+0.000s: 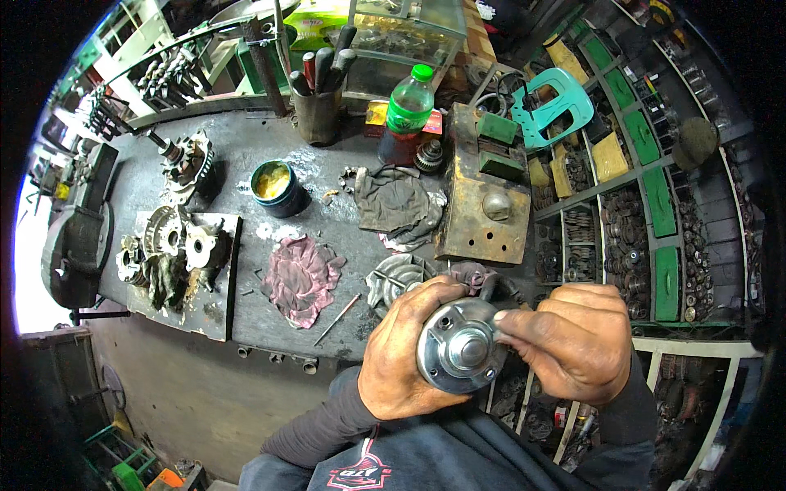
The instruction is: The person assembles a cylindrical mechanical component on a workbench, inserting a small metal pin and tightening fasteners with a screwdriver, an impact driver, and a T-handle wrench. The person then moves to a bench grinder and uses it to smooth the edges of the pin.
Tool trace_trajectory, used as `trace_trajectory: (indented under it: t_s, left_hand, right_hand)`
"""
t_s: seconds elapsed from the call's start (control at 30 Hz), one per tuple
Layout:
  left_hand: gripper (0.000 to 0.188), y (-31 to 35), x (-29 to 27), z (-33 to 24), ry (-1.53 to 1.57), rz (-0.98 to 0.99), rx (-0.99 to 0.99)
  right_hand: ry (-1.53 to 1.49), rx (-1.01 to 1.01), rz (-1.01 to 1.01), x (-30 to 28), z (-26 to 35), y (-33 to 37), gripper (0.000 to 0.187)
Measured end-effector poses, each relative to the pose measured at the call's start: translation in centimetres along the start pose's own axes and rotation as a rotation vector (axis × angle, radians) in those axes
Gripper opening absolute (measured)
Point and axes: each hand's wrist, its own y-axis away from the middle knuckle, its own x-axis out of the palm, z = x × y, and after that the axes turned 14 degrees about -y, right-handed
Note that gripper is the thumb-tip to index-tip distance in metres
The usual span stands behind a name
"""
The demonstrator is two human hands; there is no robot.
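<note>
My left hand (403, 352) grips a round grey metal housing cover (460, 348) with a domed centre and small bolt holes around its face. It is held close to my chest, below the bench's front edge. My right hand (573, 335) pinches the cover's upper right rim with thumb and forefinger. Just behind my hands, a finned metal rotor part (393, 278) lies on the bench.
The dark greasy workbench (246, 164) holds a pink rag (299, 278), a grey rag (397, 204), a tin of yellow grease (274, 186), a green bottle (407, 110), a tool holder (318, 102), a rusty metal block (483, 204) and dismantled parts on a board (176, 262). Parts shelves (647, 188) stand at the right.
</note>
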Motion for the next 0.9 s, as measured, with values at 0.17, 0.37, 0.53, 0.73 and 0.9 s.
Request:
trace_trajectory:
  t_s: [0.17,0.37,0.53,0.73,0.9]
  left_hand:
    - [0.092,-0.2,0.0,-0.2,0.038,-0.026,0.013]
    - [0.092,-0.1,-0.1,-0.1,0.031,-0.017,0.022]
    - [0.098,0.0,0.0,0.4,0.037,-0.026,0.058]
    - [0.098,0.0,0.2,0.3,0.063,-0.035,0.049]
    - [0.099,-0.1,0.0,0.2,0.025,-0.023,0.066]
  right_hand:
    - [-0.060,0.042,-0.035,0.5,0.0,0.4,0.035]
    - [-0.039,0.073,-0.007,0.4,0.4,0.2,0.026]
    - [0.030,0.136,0.073,0.1,1.3,0.3,0.028]
    - [0.124,0.083,0.061,0.3,1.7,0.2,0.034]
    - [0.171,0.087,0.123,0.1,1.8,0.0,0.030]
